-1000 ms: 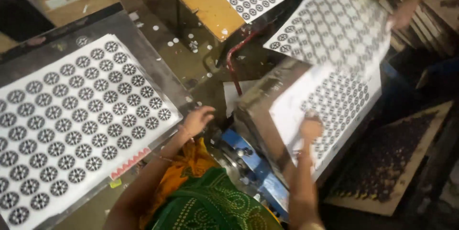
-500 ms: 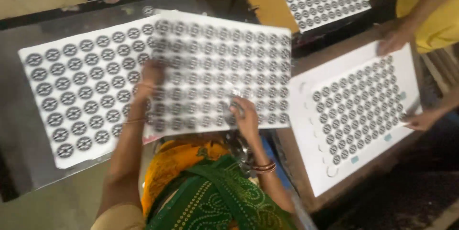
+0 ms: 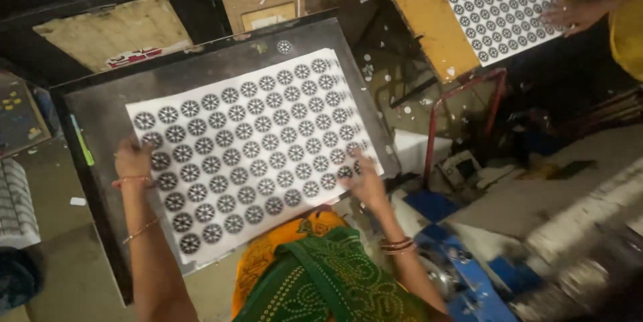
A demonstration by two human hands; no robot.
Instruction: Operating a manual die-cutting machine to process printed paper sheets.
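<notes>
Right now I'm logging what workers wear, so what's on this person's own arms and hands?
Both arms are bare, with no sleeves or gloves. The left hand has thin bangles at its wrist and a fine one further up the forearm. The right hand has several stacked reddish bangles.

The person wears a green garment patterned with small pale dots over orange cloth. Both forearms are bare. Thin bangles circle the left wrist; a stack of dark and reddish bangles sits on the right wrist.

A white sheet carries rows of black round rosettes on a dark grey desk; upper right, another like it lies on a yellow board.
</notes>
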